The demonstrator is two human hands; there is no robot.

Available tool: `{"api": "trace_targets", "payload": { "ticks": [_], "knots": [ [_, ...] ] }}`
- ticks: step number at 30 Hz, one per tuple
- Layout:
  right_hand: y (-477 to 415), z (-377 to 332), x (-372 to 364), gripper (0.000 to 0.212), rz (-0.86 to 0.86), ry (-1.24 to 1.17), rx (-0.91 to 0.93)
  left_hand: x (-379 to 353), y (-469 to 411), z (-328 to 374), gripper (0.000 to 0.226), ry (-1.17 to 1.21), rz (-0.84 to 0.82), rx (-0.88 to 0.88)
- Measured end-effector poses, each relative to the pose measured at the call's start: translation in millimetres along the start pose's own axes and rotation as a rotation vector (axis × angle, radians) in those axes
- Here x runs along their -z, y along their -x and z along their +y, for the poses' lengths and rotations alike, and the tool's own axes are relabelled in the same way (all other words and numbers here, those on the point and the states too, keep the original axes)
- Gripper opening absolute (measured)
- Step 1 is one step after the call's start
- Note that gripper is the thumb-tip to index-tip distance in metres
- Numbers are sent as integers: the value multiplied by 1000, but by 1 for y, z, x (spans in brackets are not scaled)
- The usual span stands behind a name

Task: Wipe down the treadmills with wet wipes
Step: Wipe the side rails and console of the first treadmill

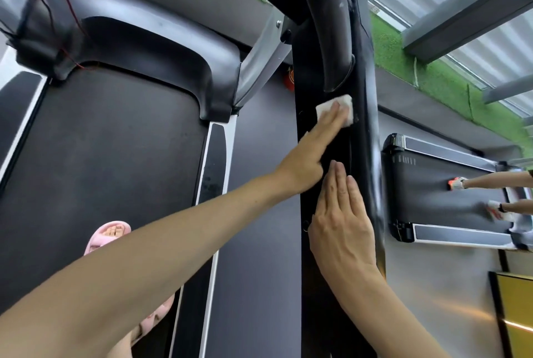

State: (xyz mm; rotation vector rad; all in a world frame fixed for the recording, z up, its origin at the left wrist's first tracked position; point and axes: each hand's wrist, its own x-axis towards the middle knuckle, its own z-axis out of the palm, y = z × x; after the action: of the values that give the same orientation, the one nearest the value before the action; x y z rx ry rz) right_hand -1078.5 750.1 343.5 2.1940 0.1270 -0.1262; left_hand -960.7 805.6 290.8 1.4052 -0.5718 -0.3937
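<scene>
A black treadmill handrail point(323, 271) runs up the middle of the view, joining a thick curved black tube point(326, 26) higher up. My left hand point(314, 150) reaches along the rail with straight fingers and presses a folded white wet wipe point(431, 102) flat on it, just below the tube's joint. My right hand point(343, 222) lies flat on the rail nearer to me, fingers straight and together, holding nothing. The treadmill's dark belt point(101, 170) lies below on the left, with my feet in pink slippers point(106, 236) on it.
A second treadmill point(438, 196) stands at the right, where another person's feet in orange-and-white shoes point(457, 183) are on the belt. Green artificial turf point(432, 75) and window frames are beyond. A yellow panel point(516, 314) sits at the lower right.
</scene>
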Motion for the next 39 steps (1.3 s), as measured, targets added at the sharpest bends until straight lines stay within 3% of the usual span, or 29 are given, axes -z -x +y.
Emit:
{"api": "trace_targets", "payload": {
  "ticks": [3, 8, 14, 21, 25, 31, 36, 39],
  "knots": [
    [0, 1, 1, 67, 6, -6, 2, 3, 5, -5, 89, -10, -41, -50],
    [-2, -1, 2, 63, 13, -62, -24, 12, -9, -14, 102, 60, -19, 136],
    [2, -2, 0, 61, 30, -23, -11, -24, 77, -44, 104, -1, -83, 191],
    [1, -2, -1, 59, 40, -85, -35, -3, 27, -34, 93, 107, 33, 273],
    [1, -4, -3, 58, 48, -56, -51, -22, 76, -27, 95, 17, -67, 243],
    [-4, -8, 2, 58, 36, -68, -78, 5, 26, -42, 93, 48, -1, 277],
    [-5, -11, 1, 61, 44, -24, -80, -31, 72, -22, 61, 54, -33, 85],
    [0, -12, -5, 55, 55, -31, -77, -20, 64, -28, 56, 114, -18, 150]
  ]
}}
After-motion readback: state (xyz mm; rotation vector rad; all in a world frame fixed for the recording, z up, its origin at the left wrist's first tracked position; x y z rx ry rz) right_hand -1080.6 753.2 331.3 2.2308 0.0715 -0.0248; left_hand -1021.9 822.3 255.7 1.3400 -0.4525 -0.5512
